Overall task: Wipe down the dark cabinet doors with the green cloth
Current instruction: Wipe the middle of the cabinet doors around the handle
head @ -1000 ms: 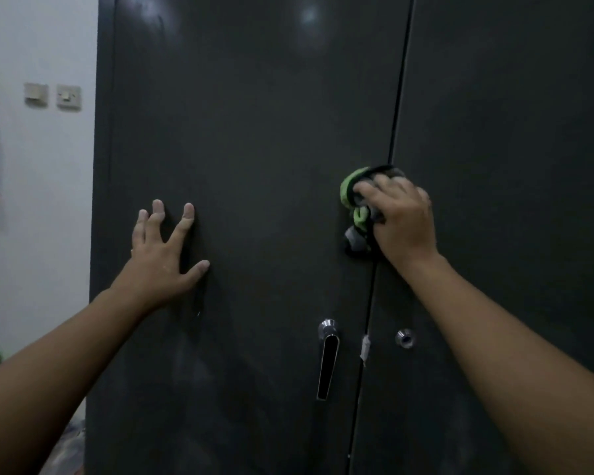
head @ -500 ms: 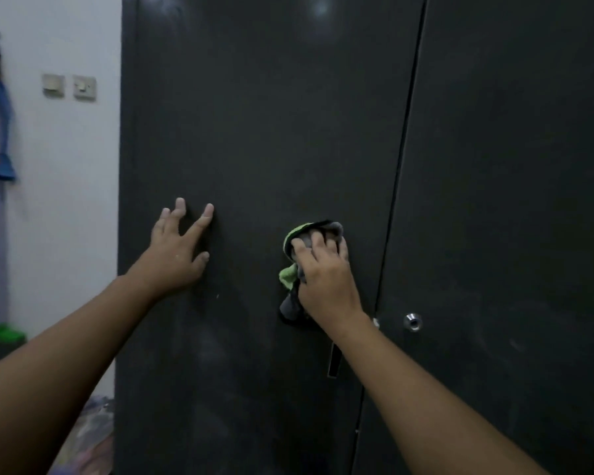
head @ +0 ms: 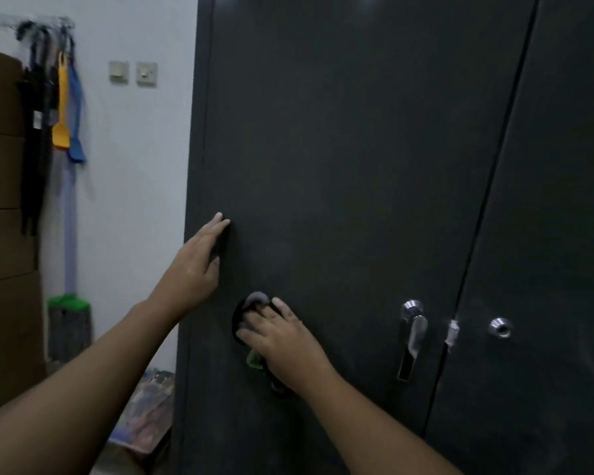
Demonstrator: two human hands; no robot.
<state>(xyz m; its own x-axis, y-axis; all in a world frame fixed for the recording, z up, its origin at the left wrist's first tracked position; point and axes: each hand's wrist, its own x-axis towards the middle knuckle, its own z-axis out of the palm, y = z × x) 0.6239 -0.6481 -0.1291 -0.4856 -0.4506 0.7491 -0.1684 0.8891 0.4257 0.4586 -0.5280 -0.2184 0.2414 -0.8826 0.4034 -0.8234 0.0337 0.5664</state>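
The dark cabinet fills most of the view, with a left door (head: 340,149) and a right door (head: 556,234) split by a thin vertical gap. My right hand (head: 282,341) presses the bunched green cloth (head: 252,358) against the lower left part of the left door; only a grey fold above my fingers and a green edge below them show. My left hand (head: 199,265) lies flat with straight fingers on the same door near its left edge, just above and left of the cloth.
A chrome lever handle (head: 413,332) sits on the left door by the gap, and a round lock (head: 500,327) on the right door. Left of the cabinet are a white wall with switches (head: 133,73), hanging tools (head: 66,111), a green-headed mop (head: 68,327) and a brown panel (head: 4,234).
My right hand has dragged the cloth from the door gap leftward and down across the left door, past the handle. My left hand has stayed flat on the door. The view has swung left.
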